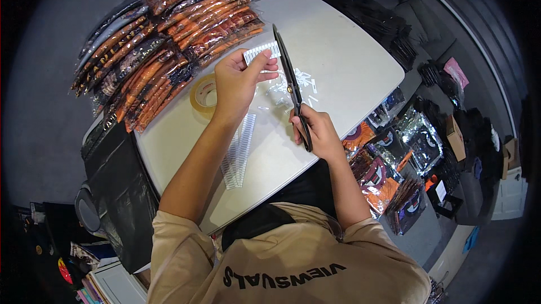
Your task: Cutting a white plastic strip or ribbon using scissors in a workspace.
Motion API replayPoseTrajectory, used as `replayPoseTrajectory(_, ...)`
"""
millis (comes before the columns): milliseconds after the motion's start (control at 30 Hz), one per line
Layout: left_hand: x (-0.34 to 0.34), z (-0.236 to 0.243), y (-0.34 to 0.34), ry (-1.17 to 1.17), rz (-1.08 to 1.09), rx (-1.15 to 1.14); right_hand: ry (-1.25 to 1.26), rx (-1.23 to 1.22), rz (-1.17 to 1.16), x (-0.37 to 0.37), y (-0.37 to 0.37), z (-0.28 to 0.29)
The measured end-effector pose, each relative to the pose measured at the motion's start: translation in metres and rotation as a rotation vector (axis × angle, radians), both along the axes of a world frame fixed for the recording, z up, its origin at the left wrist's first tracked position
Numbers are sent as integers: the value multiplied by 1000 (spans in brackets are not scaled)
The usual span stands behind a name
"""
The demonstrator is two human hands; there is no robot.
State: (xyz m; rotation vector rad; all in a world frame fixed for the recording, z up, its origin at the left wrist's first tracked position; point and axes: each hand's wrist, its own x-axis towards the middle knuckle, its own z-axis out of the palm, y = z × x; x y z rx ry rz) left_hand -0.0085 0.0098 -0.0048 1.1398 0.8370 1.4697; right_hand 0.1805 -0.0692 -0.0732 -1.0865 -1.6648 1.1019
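Observation:
My left hand (pixel 243 75) pinches a white strip of labels (pixel 260 51) with dark marks along it, held up over the table. My right hand (pixel 317 133) grips the handles of black scissors (pixel 292 81), whose blades point away from me. The blades stand close by the right end of the strip; whether they touch it I cannot tell. Below them, small cut white pieces (pixel 304 80) lie scattered on the table. Two longer printed label strips (pixel 238 157) lie near my left forearm, meeting at their near end.
A roll of clear tape (pixel 198 96) lies on the white table (pixel 344 50) beside my left wrist. Stacks of orange and black garments in clear bags (pixel 191 22) fill the far left. Black plastic bags (pixel 121 191) hang at the left edge. More packaged goods (pixel 389 163) lie at the right.

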Motion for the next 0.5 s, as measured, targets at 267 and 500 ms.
replayPoseTrajectory(267, -6, -20, 9, 139, -28, -41, 84, -72, -138, 1, 5, -5)
replayPoseTrajectory(500, 15, -35, -2, 169, -231, -140, 283, -123, -263, 7, 16, -18)
